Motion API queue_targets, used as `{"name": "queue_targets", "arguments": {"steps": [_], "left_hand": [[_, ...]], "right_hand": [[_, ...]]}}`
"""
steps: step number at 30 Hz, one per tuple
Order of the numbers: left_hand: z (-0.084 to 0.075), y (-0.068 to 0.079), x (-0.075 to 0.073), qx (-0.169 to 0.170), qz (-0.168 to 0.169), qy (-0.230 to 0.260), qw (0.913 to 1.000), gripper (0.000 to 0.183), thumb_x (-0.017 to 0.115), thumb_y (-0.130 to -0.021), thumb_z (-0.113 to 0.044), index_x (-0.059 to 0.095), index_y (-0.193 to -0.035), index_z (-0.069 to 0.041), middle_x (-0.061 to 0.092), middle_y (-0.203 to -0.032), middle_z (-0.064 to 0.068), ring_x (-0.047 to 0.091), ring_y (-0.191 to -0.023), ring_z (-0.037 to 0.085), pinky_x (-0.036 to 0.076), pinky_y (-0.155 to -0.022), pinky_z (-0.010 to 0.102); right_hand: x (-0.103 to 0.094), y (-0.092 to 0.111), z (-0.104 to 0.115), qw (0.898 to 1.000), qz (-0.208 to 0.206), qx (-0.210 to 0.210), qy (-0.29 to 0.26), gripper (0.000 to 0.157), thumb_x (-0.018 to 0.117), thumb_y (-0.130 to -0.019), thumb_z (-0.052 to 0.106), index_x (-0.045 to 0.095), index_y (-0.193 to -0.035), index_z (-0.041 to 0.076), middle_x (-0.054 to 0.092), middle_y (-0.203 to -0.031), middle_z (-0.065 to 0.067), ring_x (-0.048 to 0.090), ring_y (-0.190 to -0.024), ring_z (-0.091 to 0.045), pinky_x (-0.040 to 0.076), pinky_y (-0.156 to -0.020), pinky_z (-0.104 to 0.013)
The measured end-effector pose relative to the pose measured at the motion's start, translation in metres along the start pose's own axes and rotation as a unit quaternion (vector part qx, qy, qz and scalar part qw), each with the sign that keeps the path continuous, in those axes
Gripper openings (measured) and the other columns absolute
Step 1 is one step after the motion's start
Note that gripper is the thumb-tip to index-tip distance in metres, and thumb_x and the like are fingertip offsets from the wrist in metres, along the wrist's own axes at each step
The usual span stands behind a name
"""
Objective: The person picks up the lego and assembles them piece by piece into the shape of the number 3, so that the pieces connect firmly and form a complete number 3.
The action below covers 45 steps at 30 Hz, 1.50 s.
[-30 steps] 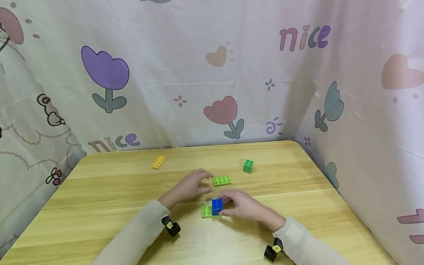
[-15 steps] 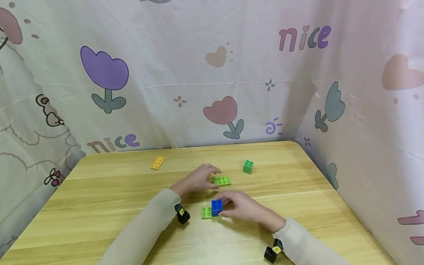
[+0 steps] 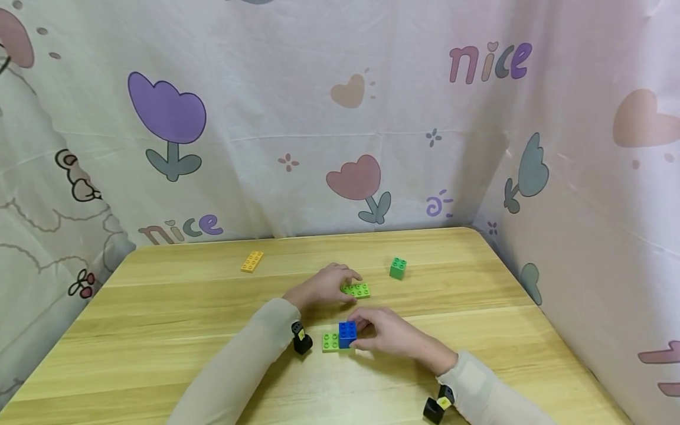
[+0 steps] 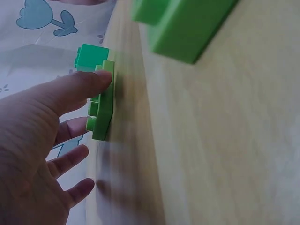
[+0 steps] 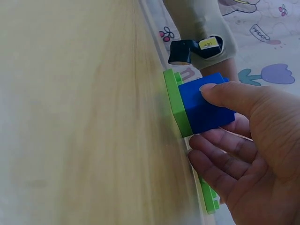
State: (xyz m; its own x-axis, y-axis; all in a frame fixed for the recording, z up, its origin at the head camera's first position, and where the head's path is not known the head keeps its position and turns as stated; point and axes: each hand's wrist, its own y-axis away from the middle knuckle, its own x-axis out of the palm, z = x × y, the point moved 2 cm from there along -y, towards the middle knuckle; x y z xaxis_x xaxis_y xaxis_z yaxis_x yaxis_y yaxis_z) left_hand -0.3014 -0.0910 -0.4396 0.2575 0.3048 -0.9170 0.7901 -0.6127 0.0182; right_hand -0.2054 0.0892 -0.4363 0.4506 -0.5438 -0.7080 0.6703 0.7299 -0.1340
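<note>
My right hand [image 3: 390, 332] pinches a blue toy building brick [image 3: 347, 334], thumb on the near side. The blue brick sits on the right half of a flat lime green brick [image 3: 330, 342], whose left studs show. Farther back, my left hand [image 3: 326, 285] has its thumb and index finger on either side of a second flat lime brick [image 3: 361, 291] lying on the table. In the left wrist view the thumb overlaps the side of this second lime brick [image 4: 107, 110], and the other fingers are spread.
Beyond the hands stands a small green brick [image 3: 398, 268] on the right. A flat yellow-orange brick [image 3: 252, 261] lies at the back left of the wooden table [image 3: 159, 319]. A printed curtain [image 3: 255, 177] hangs behind the table.
My left hand has moved right and away from me, its thumb and index finger coming around the second lime brick. My right hand has stayed at the blue brick.
</note>
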Motion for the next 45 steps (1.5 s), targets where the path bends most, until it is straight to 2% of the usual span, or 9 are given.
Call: {"name": "queue_targets", "arguments": {"steps": [8,19,27,35,40,45], "left_hand": [[-0.004,-0.005,0.001,0.013,0.001,-0.029,0.9995,0.044,0.071,-0.089,-0.041,0.065,-0.128,-0.022,0.06,-0.125,-0.007,0.046,-0.119,0.017,0.034,-0.106,0.039],[-0.005,-0.004,0.001,0.001,0.002,-0.026,0.9997,0.041,0.07,-0.09,-0.036,0.066,-0.125,-0.016,0.061,-0.124,-0.003,0.049,-0.12,0.019,0.035,-0.107,0.04],[-0.002,-0.001,0.002,-0.018,-0.001,-0.008,0.9998,0.041,0.069,-0.091,-0.036,0.066,-0.125,-0.014,0.062,-0.12,-0.004,0.051,-0.116,0.018,0.038,-0.104,0.04],[-0.005,0.007,-0.006,-0.001,-0.025,0.01,0.9996,0.042,0.07,-0.089,-0.031,0.065,-0.125,-0.01,0.062,-0.117,0.0,0.056,-0.108,0.017,0.043,-0.098,0.037],[-0.003,0.012,-0.008,-0.005,-0.035,0.029,0.9989,0.041,0.07,-0.09,-0.03,0.065,-0.126,-0.011,0.062,-0.115,-0.001,0.056,-0.104,0.014,0.045,-0.097,0.035],[-0.003,0.016,-0.016,-0.006,-0.046,0.04,0.9981,0.042,0.072,-0.088,-0.029,0.066,-0.125,-0.01,0.062,-0.117,0.002,0.056,-0.103,0.015,0.045,-0.095,0.036]], "right_hand": [[0.0,0.001,0.0,1.0,0.001,0.015,-0.013,0.035,0.077,-0.087,0.025,0.062,-0.117,0.014,0.065,-0.102,0.008,0.064,-0.095,-0.013,0.051,-0.084,-0.026],[0.0,0.001,0.0,1.0,-0.002,0.001,-0.012,0.033,0.076,-0.088,0.023,0.062,-0.116,0.014,0.065,-0.102,0.008,0.064,-0.094,-0.011,0.052,-0.083,-0.025],[0.001,0.001,-0.001,1.0,-0.001,0.001,-0.014,0.033,0.077,-0.087,0.023,0.063,-0.116,0.014,0.065,-0.101,0.009,0.064,-0.093,-0.011,0.051,-0.084,-0.025],[0.001,0.0,-0.004,1.0,0.0,-0.014,-0.001,0.033,0.076,-0.087,0.024,0.066,-0.116,0.012,0.067,-0.101,0.009,0.065,-0.092,-0.008,0.052,-0.081,-0.023],[0.001,0.0,-0.003,1.0,0.002,-0.011,-0.011,0.031,0.075,-0.088,0.025,0.068,-0.115,0.012,0.068,-0.1,0.009,0.064,-0.091,-0.005,0.051,-0.082,-0.023],[0.001,0.0,-0.004,1.0,0.005,-0.003,-0.011,0.031,0.076,-0.088,0.025,0.069,-0.115,0.012,0.068,-0.099,0.01,0.064,-0.091,-0.005,0.051,-0.083,-0.022]]}}
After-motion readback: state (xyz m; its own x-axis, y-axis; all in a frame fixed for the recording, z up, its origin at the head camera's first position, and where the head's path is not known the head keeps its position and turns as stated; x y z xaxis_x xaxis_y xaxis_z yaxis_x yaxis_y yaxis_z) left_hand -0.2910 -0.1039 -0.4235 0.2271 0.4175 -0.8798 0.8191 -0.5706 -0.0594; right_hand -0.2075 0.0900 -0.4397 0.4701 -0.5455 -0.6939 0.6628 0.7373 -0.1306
